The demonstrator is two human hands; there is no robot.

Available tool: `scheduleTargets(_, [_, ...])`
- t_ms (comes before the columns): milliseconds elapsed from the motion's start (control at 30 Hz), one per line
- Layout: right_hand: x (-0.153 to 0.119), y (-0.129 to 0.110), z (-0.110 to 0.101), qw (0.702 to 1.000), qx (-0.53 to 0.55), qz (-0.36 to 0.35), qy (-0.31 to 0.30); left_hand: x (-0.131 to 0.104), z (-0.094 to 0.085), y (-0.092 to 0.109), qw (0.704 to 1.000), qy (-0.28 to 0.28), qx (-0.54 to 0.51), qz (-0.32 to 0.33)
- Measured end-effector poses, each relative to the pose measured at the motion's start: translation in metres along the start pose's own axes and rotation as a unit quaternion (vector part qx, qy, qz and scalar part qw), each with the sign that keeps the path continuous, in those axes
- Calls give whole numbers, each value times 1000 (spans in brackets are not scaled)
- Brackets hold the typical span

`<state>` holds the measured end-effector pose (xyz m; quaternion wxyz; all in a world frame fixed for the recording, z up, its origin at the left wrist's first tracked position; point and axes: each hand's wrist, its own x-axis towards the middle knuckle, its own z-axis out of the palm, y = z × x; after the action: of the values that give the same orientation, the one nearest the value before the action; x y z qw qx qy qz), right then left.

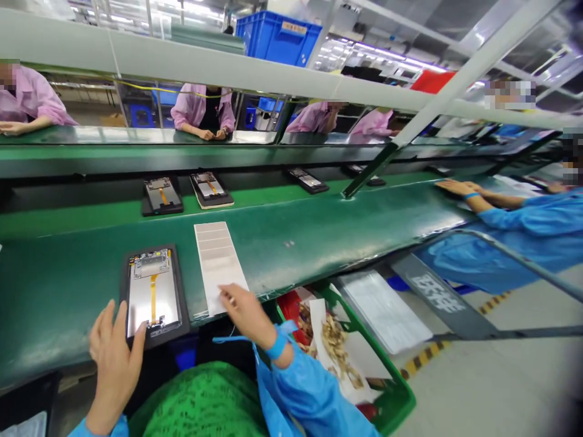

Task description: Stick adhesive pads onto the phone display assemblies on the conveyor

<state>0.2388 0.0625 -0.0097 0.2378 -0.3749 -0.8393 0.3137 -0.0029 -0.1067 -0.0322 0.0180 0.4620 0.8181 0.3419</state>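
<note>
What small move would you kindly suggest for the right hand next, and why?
I'd probably move the right hand up the sheet to its lined strips: the fingers are over the plain near end, and the left hand is at the tablet.

opened tablet (pixel 152 297) lying flat in a black tray (pixel 183 303) on the green bench (pixel 273 243), silver back showing, circuit board at the far end, orange ribbon cable running down its middle; beside it, a pale label sheet (pixel 217 258), partly empty-looking, lies flat, slightly slanted.
</note>
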Motion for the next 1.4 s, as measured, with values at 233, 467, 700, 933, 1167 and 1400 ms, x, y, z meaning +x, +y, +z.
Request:
scheduleTargets(233, [36,75,-40,993,-91,55,50,52,74,96,910,-218,-35,350])
scheduleTargets(467, [45,84,-19,985,-121,109,49,58,118,99,886,-225,110,391])
scheduleTargets(700, [45,82,-18,982,-126,130,53,55,118,98,888,-209,115,394])
scheduleTargets(933, [46,84,-12,981,-131,126,71,54,118,97,889,-208,109,393])
scheduleTargets(1167, [33,80,-7,984,-126,91,93,55,116,99,892,-210,103,388])
scheduleTargets(1400, [28,78,-1,984,-90,43,145,54,115,98,893,-213,97,383])
